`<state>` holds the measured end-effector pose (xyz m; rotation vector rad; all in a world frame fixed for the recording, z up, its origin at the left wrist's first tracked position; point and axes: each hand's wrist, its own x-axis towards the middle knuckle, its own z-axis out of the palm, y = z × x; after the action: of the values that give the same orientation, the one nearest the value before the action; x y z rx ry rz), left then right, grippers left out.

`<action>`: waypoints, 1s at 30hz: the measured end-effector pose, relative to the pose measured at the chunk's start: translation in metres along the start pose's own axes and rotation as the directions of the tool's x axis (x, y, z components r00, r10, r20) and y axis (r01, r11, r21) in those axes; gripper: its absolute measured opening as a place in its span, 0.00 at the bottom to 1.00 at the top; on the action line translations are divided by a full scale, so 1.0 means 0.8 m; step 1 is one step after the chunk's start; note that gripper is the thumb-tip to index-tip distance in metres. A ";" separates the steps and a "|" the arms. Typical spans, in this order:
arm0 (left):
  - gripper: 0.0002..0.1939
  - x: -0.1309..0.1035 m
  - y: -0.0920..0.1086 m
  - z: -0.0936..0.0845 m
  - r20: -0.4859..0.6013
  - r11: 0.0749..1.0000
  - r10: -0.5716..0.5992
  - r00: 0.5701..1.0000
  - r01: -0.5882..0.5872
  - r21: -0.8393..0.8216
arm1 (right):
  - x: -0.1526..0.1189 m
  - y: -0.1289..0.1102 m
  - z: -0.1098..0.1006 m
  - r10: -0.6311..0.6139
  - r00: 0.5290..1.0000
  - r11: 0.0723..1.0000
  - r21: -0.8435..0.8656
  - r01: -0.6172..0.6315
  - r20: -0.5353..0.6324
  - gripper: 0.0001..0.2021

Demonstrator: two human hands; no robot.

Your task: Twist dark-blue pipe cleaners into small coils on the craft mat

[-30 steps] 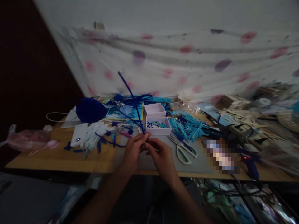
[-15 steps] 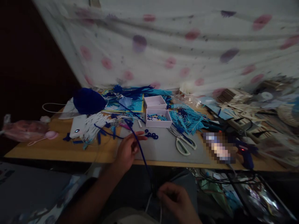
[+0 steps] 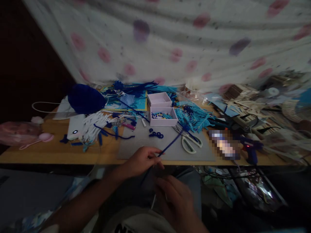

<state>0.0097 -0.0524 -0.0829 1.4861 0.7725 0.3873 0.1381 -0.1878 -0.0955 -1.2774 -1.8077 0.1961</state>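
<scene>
1. Left hand (image 3: pixel 147 159) pinched the blue stem (image 3: pixel 171 143) partway along, apparently to steady it; stem slanted across the mat's near edge.
2. Right hand (image 3: pixel 175 194) curled below; blurred, could not tell whether it held anything.
3. Scissors (image 3: pixel 185 135) lay handles nearest the person, presumably for reach.

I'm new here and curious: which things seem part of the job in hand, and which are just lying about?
Probably the job:
blue stem, in the left hand
blue rings, on the mat
scissors

Probably just lying about:
pink bag
pale strips, far right
</scene>
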 end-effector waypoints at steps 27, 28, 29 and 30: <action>0.12 0.004 0.034 0.011 -0.134 0.942 0.060 0.989 -0.100 -0.320 | 0.062 0.028 -0.043 0.157 0.979 0.962 0.205 -0.182 0.133 0.12; 0.12 0.003 0.033 0.015 -0.175 0.934 0.063 0.983 -0.120 -0.337 | 0.062 0.026 -0.041 0.233 0.966 0.937 0.240 -0.254 0.116 0.14; 0.11 0.002 0.032 0.019 -0.209 0.927 0.066 0.976 -0.137 -0.348 | 0.062 0.025 -0.039 0.303 0.948 0.903 0.288 -0.319 0.100 0.15; 0.11 0.001 0.030 0.022 -0.237 0.924 0.070 0.969 -0.152 -0.352 | 0.063 0.024 -0.037 0.366 0.926 0.860 0.348 -0.374 0.091 0.16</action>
<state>0.0276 -0.0627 -0.0615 1.1461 0.7421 0.7530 0.1692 -0.1479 -0.0605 -1.3427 -1.4388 0.7264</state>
